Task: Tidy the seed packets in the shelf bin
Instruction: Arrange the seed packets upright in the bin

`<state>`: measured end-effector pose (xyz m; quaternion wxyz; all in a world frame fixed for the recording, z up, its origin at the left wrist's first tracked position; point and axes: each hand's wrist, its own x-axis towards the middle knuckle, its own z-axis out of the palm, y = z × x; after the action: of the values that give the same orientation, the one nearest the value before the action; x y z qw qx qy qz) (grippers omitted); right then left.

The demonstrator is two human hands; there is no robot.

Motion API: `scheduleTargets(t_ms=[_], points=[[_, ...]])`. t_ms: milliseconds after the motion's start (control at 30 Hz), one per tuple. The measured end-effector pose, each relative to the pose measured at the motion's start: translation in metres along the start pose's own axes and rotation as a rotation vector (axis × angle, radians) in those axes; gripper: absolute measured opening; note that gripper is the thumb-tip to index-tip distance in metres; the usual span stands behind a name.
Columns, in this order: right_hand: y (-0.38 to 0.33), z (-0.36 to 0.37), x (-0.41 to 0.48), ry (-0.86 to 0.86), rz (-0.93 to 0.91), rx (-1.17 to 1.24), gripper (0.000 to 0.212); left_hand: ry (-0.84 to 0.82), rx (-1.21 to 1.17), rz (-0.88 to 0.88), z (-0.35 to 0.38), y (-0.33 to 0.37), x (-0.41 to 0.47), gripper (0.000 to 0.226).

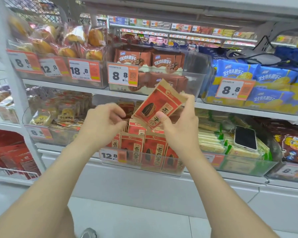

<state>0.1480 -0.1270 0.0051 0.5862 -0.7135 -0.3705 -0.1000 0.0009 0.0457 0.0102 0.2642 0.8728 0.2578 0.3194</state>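
Red-and-brown paper seed packet: tilted, raised above the clear plastic shelf bin, pinched by the right hand, thumb on its front.
Matching packets: upright in rows inside the bin.
Left hand: fingers curled over the bin's back rows; whether it grasps anything cannot be told.

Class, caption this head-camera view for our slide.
Right hand holds a tilted seed packet above the clear shelf bin; left hand hovers alongside.
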Motion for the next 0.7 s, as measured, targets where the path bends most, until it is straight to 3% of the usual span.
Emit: scheduleTargets(t_ms=[67,200,367,433,567,700], points=[[0.01,0.012,-0.003,-0.035,-0.026,-0.016,0.06,-0.195,0.097,0.042,0.005,-0.007,-0.001,0.017],[0.012,0.031,0.002,-0.061,-0.187,-0.07,0.069,-0.476,0.27,0.117,0.021,-0.024,0.003,0.055],[0.02,0.047,0.01,-0.211,-0.218,-0.234,0.078,-0.403,0.261,0.175,0.03,-0.048,0.009,0.014],[0.02,0.048,0.01,-0.31,-0.201,-0.312,0.068,-0.395,0.233,0.19,0.031,-0.052,0.008,0.01],[0.023,0.056,0.007,-0.452,-0.172,-0.477,0.02,-0.36,0.19,0.227,0.032,-0.055,0.007,0.009],[0.02,0.066,0.007,-0.37,-0.118,-0.541,0.021,-0.328,0.199,0.217,0.032,-0.056,0.006,0.01]])
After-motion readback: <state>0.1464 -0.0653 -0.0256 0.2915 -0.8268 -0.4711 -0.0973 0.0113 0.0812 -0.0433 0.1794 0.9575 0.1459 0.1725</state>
